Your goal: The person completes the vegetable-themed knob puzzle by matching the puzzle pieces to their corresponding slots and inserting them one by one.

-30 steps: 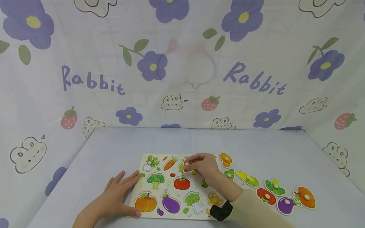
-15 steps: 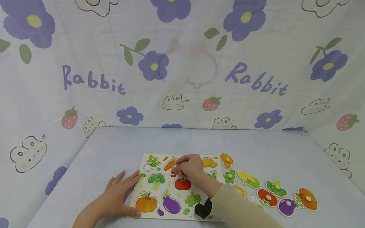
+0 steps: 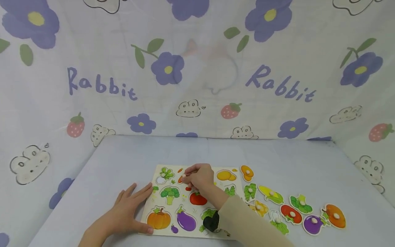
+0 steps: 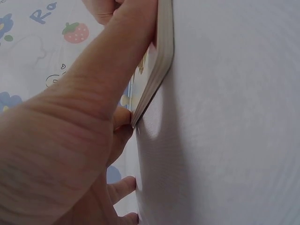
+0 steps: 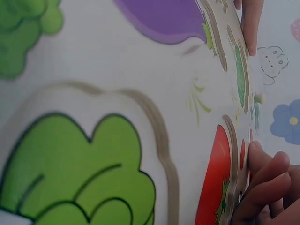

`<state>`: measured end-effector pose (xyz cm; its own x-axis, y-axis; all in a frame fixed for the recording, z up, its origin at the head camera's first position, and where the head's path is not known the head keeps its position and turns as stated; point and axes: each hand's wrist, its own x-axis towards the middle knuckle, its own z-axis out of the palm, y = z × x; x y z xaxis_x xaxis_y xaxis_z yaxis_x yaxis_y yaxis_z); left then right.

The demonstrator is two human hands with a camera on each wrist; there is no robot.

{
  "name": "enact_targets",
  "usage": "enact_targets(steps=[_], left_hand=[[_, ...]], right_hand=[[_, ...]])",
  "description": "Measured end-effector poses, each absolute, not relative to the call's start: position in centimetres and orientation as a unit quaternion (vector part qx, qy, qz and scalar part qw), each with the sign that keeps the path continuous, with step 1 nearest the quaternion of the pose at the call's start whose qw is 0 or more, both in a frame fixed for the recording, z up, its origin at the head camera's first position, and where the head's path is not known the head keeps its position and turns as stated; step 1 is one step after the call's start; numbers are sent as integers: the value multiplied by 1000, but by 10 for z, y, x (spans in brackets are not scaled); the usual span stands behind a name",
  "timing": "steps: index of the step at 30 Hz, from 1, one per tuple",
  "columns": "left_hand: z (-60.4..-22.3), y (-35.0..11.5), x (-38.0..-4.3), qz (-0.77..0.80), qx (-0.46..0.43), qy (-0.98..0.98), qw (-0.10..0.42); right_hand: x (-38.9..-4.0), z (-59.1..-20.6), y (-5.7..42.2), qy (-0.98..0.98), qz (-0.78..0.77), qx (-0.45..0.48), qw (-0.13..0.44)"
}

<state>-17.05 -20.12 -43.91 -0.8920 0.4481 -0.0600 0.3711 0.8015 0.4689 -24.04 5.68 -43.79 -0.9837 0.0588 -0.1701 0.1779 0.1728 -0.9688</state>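
Note:
My left hand [image 3: 126, 209], fingers spread, rests along the left edge of a wooden vegetable puzzle board [image 3: 154, 202]; its thumb lies over the near-left corner. The left wrist view shows this hand [image 4: 93, 140] against the board's side edge [image 4: 164, 42]. With thumb and fingers, my right hand [image 3: 202, 178] pinches the pale knob of a carrot piece [image 3: 180, 179] over the carrot recess in the top row. Most of that piece is hidden behind the fingers. At the top left, a knobbed turnip piece [image 3: 163, 175] sits in its recess.
Right of the board lie several knobbed pieces, among them a corn [image 3: 271, 195], a tomato [image 3: 291, 214], an eggplant [image 3: 313, 224], a pumpkin [image 3: 335, 216] and a broccoli [image 3: 300, 204]. A patterned curtain [image 3: 210, 113] stands behind the white table [image 3: 139, 154].
My right hand has moved left across the board with the carrot piece, from the recess beside the carrot's to the carrot recess. The left hand has stayed at the board's edge.

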Motion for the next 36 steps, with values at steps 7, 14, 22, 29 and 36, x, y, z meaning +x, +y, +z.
enact_targets(steps=[7, 14, 22, 29, 36], left_hand=[[-440, -203, -171, 225, 215, 946, 86], [-439, -201, -172, 221, 210, 949, 88], [-441, -201, -172, 228, 206, 947, 91], [-441, -201, -173, 228, 203, 948, 92], [-440, -200, -172, 229, 198, 948, 97]], right_hand=[[-243, -438, 56, 784, -614, 84, 45], [-244, -440, 58, 764, -638, 85, 55], [-244, -438, 60, 751, -651, 86, 68], [-243, -437, 61, 750, -653, 80, 69], [-243, -437, 62, 749, -653, 85, 72]])
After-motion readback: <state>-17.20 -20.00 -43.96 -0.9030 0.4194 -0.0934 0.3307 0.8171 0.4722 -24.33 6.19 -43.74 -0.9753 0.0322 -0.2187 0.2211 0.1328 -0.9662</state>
